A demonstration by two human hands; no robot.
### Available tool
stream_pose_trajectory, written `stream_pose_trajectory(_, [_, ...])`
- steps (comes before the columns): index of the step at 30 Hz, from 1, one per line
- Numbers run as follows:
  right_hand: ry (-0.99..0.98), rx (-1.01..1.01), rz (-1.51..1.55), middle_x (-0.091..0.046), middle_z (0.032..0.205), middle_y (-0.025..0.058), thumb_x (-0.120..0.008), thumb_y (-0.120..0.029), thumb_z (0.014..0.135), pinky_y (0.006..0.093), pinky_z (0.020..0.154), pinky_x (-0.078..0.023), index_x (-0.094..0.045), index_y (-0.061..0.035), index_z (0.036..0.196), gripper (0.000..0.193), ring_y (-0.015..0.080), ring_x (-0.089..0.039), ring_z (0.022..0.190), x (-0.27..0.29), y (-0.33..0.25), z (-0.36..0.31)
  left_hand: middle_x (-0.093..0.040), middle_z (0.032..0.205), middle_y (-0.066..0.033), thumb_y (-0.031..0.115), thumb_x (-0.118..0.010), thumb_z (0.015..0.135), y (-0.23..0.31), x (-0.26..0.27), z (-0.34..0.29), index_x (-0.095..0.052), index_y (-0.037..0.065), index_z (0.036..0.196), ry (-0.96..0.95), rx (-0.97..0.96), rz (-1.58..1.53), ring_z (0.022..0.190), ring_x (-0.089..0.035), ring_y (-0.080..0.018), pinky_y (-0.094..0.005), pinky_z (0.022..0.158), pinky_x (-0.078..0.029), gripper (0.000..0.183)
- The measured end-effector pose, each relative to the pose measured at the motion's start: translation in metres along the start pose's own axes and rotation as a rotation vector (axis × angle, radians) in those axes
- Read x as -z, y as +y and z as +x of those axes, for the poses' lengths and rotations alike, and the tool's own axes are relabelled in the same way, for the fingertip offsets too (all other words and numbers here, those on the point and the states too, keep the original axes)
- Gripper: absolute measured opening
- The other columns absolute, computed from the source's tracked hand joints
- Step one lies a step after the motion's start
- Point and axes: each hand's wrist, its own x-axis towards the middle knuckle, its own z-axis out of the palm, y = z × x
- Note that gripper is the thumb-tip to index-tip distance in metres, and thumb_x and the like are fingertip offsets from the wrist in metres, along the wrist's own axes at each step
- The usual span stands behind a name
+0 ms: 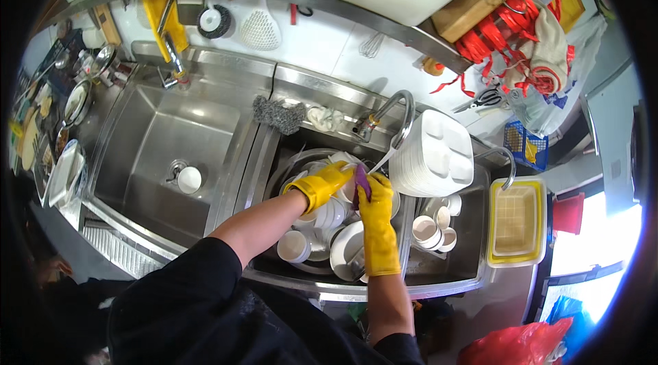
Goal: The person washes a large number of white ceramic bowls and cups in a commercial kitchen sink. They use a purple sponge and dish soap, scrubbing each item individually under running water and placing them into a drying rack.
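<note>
Both my hands wear yellow rubber gloves over the middle sink. My left hand (329,185) is closed on the edge of a white bowl (348,191), partly hidden by the gloves. My right hand (375,204) is closed on a purple cloth (361,183), pressed against that bowl. Beneath the hands, white bowls (293,246) and a white plate (348,250) are heaped in a large round basin. A curved tap (410,115) arches over them. A pale streak runs from its spout to my right glove; I cannot tell whether it is water.
A tall stack of white compartment trays (439,152) stands right of the tap. White cups (426,229) lie in the right sink (452,269), beside a yellow-and-white tub (517,217). The left sink (171,125) holds one white cup (189,180). A grey scourer (279,115) rests on the ledge.
</note>
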Motion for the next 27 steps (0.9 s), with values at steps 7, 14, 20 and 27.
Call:
stream_pose_trajectory(7, [-0.599,-0.244,-0.309,-0.072,0.116,0.0107,-0.061,-0.031,0.096,0.0434,0.089,-0.054,-0.073,-0.0118,0.114,0.029,0.0295,-0.068,0.107,-0.068,0.03,0.001,-0.071,0.101,-0.0196,0.028,-0.066,0.086,0.041,-0.013,0.006,-0.067,0.01,0.117,0.208,-0.401,0.618,0.097,-0.066,-0.0428,-0.0517,0.082,-0.051,0.036])
stream_pose_trajectory(14, [-0.267,-0.234,-0.049,-0.071,0.098,0.0088,-0.069,-0.009,0.089,0.0351,0.076,-0.055,-0.068,0.0017,0.112,0.025,0.0195,-0.066,0.084,-0.056,0.008,-0.112,-0.069,0.096,-0.017,0.029,-0.075,0.077,0.086,0.099,-0.048,-0.062,0.011,0.13,0.445,-0.699,0.752,0.088,-0.066,-0.0386,-0.051,0.075,-0.051,0.058])
stream_pose_trajectory(20, [-0.171,-0.868,0.355,-0.071,0.101,0.0078,-0.071,-0.011,0.092,0.0329,0.075,-0.056,-0.068,-0.0022,0.121,0.031,0.0167,-0.067,0.085,-0.014,-0.004,-0.139,-0.071,0.099,-0.0204,0.027,-0.066,0.091,-0.016,0.268,-0.17,-0.07,0.006,0.107,1.045,0.026,0.651,0.093,-0.066,-0.0428,-0.0488,0.078,-0.053,0.027])
stream_pose_trajectory(27, [-0.124,-0.942,0.365,-0.072,0.086,0.0058,-0.074,-0.018,0.091,0.0312,0.072,-0.053,-0.072,-0.0006,0.108,0.024,0.0144,-0.065,0.077,0.008,-0.02,-0.128,-0.072,0.108,-0.0238,0.022,-0.063,0.094,-0.287,0.333,-0.279,-0.073,0.001,0.111,0.316,0.778,0.84,0.108,-0.067,-0.0437,-0.0492,0.093,-0.053,0.029])
